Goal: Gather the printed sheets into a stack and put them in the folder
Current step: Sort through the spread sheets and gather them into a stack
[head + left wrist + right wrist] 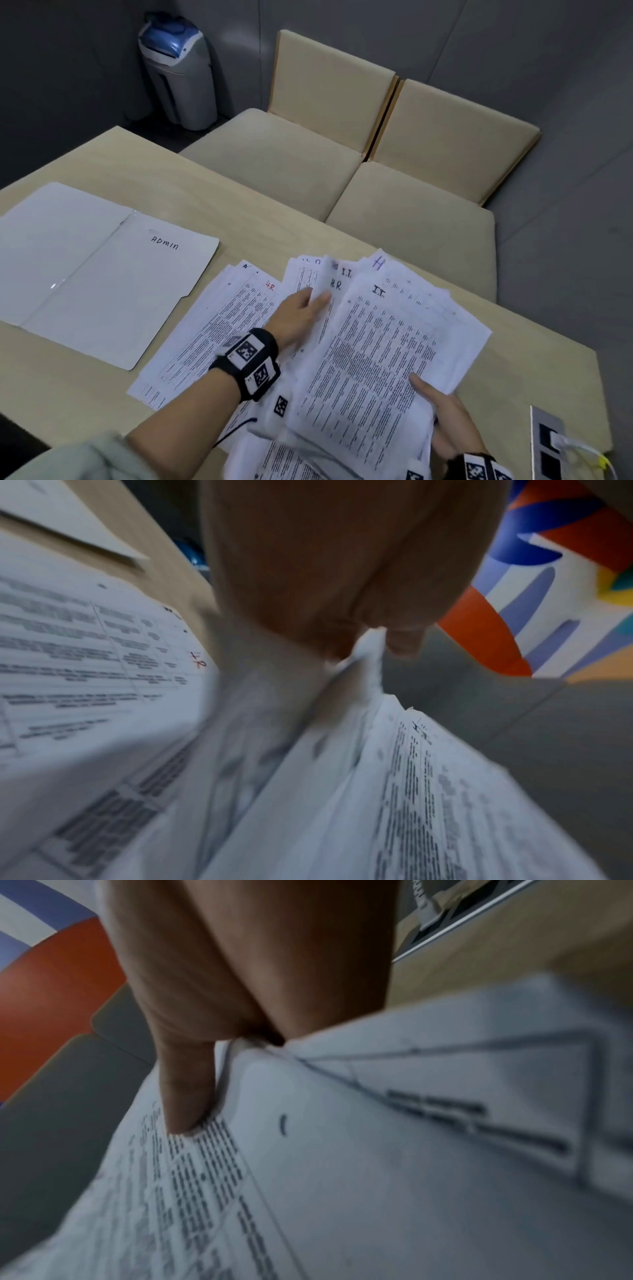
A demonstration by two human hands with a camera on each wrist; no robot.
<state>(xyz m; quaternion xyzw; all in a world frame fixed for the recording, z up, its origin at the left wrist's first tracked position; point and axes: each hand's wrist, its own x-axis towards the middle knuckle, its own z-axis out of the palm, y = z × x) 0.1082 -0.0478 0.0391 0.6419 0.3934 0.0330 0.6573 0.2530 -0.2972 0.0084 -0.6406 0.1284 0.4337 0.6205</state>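
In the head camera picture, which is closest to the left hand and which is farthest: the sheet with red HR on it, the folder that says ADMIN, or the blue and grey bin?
From the left hand:
1. Sheet marked HR in red: just left of the hand, on the table.
2. ADMIN folder: farther left, lying open on the table.
3. Blue and grey bin: far back on the floor by the wall.

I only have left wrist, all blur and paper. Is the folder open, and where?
Observer: Yes. The folder lies open on the table, to the left of the sheets, marked ADMIN.
Operator: What is the right hand doing?
Observer: The right hand holds the near right edge of the fanned sheets, thumb on top.
Operator: Is the top page labelled?
Observer: It reads I.T.; others behind it show H.R.
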